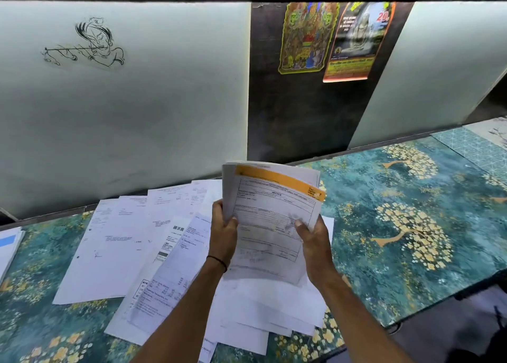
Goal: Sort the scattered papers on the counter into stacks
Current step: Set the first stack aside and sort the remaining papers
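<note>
Both hands are pinching the invoice bundle above the scattered papers, left hand and right hand thumbing its front, and loosely squared sheets are risking sliding back onto the counter.

Arms extended, left hand, right hand, both gripping papers

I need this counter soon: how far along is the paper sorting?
Done: one stack seems set at the counter's left edge. In hand: the left hand and right hand grip a bundle topped by an orange-headed invoice. Left: many loose sheets overlap on the counter below, so it looks well short of finished.
</note>
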